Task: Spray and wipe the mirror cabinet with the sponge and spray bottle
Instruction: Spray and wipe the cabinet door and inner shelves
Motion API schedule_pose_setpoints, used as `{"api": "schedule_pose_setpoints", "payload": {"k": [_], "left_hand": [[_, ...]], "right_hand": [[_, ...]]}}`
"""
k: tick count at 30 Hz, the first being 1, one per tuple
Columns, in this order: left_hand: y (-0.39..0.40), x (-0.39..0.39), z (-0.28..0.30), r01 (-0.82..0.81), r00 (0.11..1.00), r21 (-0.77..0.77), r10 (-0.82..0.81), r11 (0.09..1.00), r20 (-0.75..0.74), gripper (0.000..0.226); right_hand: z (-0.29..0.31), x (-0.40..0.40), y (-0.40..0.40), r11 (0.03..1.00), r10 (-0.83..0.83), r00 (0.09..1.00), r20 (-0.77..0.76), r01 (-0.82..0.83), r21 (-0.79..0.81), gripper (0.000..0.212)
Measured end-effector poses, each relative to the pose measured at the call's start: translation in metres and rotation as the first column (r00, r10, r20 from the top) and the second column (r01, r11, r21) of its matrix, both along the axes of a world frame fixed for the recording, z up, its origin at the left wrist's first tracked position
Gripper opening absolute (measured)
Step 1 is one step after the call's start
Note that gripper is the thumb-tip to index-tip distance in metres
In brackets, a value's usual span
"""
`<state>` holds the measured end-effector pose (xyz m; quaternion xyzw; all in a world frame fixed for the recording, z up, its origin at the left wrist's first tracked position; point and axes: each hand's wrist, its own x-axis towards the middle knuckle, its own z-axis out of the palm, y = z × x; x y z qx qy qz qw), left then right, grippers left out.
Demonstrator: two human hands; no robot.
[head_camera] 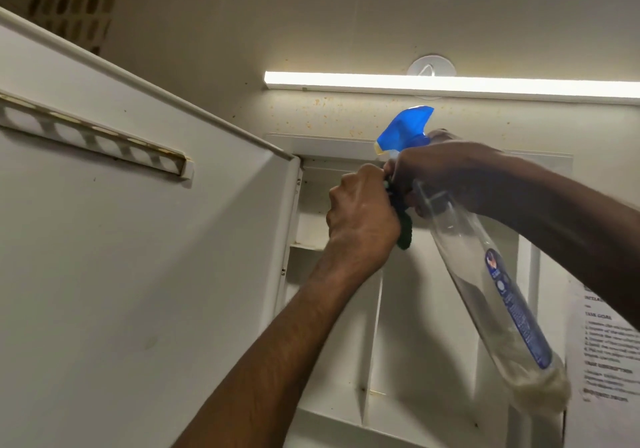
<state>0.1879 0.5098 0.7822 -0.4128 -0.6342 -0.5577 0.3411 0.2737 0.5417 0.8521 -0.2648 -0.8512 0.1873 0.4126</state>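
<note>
- Up at the open mirror cabinet [398, 326], door [138, 240] swung out to the left; white shelves and upright dividers visible inside.
- Left hand [360, 215]: fingers curled tight around a dark green sponge [403, 231]. Only the sponge's lower edge and a strip along the knuckles show; the rest is buried in the fist.
- Right hand [446, 174]: wrapped round the neck of the spray bottle [485, 274], just under the blue trigger head [403, 131]. Whether a finger sits on the trigger cannot be told; the knuckles hide it.
- Bottle axis: long axis runs diagonally, head up and to the left, clear body hanging down and to the right in front of the cabinet's right side. Nozzle points left, toward the upper shelf area and the door hinge.
- Key relation: sponge and nozzle are almost together. The two hands touch or nearly touch at the top shelf, sponge just below and left of the nozzle, between bottle and cabinet interior.
- Judgement: spray either goes straight onto the sponge or past it onto the top inner corner. Left hand is the nearer one to the shelf surface, so wiping falls to it.
- Likely snag: the bottle body swings close to the dividers when the right wrist turns.
- Surroundings: lit tube lamp [450, 87] above, speckled wall under it, printed sheet [606, 343] taped at far right.
</note>
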Motion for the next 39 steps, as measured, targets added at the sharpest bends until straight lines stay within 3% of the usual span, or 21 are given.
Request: {"api": "schedule_pose_setpoints", "payload": {"k": [3,8,13,15,20,28,39], "left_hand": [[-0.009,-0.012,0.004,0.02,0.998,-0.031,-0.018,0.999,0.059,0.009],[-0.036,-0.048,-0.001,-0.182,0.979,-0.002,0.182,0.983,0.09,0.02],[-0.048,-0.067,-0.009,-0.236,0.969,-0.044,0.239,0.971,0.066,0.03],[-0.047,-0.067,-0.012,-0.231,0.971,-0.032,0.232,0.973,0.058,0.028],[-0.044,-0.068,-0.014,-0.199,0.979,0.024,0.198,0.98,0.045,0.024],[-0.05,-0.076,-0.024,-0.107,0.994,0.048,0.109,0.993,-0.026,0.03],[-0.092,-0.069,-0.033,0.022,0.991,0.091,-0.034,0.996,0.13,0.031]], "right_hand": [[0.002,-0.002,-0.005,0.998,0.057,0.998,0.036,-0.056,-0.027,0.041],[-0.001,-0.012,-0.008,0.994,0.099,0.995,-0.007,-0.099,-0.044,0.048],[-0.007,-0.03,-0.015,0.994,0.1,0.995,0.007,-0.1,-0.039,0.04],[-0.009,-0.039,-0.022,0.996,0.085,0.996,0.012,-0.085,-0.026,0.042],[-0.017,-0.05,-0.025,0.996,0.078,0.997,0.015,-0.078,-0.03,0.012],[-0.023,-0.054,-0.024,0.968,0.193,0.979,-0.062,-0.201,-0.153,0.024],[-0.031,-0.045,-0.036,0.93,0.268,0.939,-0.213,-0.31,-0.196,0.02]]}}
